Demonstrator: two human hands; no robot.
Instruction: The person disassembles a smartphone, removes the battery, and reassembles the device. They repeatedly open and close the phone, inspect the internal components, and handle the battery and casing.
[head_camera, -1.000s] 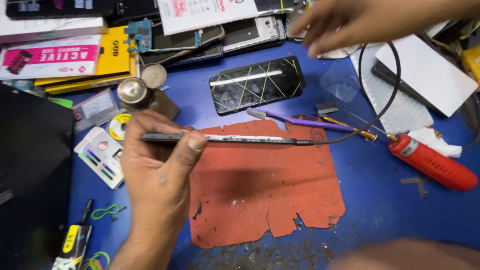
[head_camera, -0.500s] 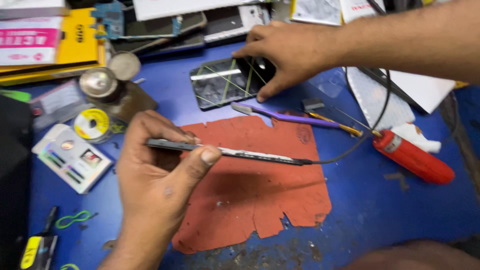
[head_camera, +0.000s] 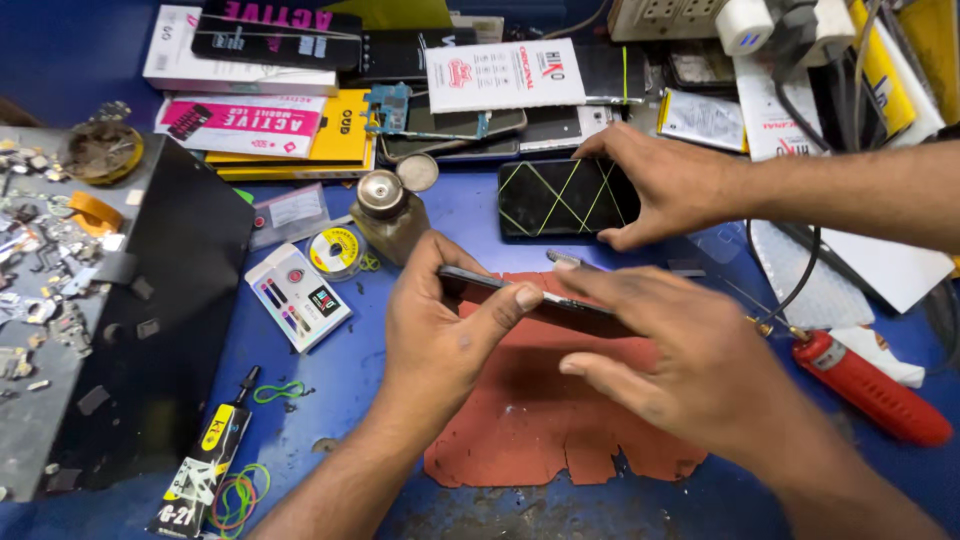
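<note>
My left hand (head_camera: 440, 340) pinches a thin dark rod-like tool (head_camera: 480, 279) between thumb and fingers and holds it level above a ragged red mat (head_camera: 520, 430) on the blue table. My right hand (head_camera: 690, 360) reaches in from the lower right with its fingers spread. Its index finger lies along the tool's right end and hides it. Just behind, another person's hand (head_camera: 670, 185) comes in from the right and grips a black phone (head_camera: 560, 195) with green crossed lines on its screen.
A small metal-capped bottle (head_camera: 385, 210), a solder reel (head_camera: 335, 250) and a white card of bits (head_camera: 297, 295) sit left of my hands. A glue tube (head_camera: 205, 455) and a black panel (head_camera: 170, 300) lie farther left. A red cylindrical tool (head_camera: 870, 385) lies right, with boxes (head_camera: 245, 125) behind.
My right hand has come up from the lower right onto the tool's right end. The other person's hand reached down to the phone and now holds it farther back.
</note>
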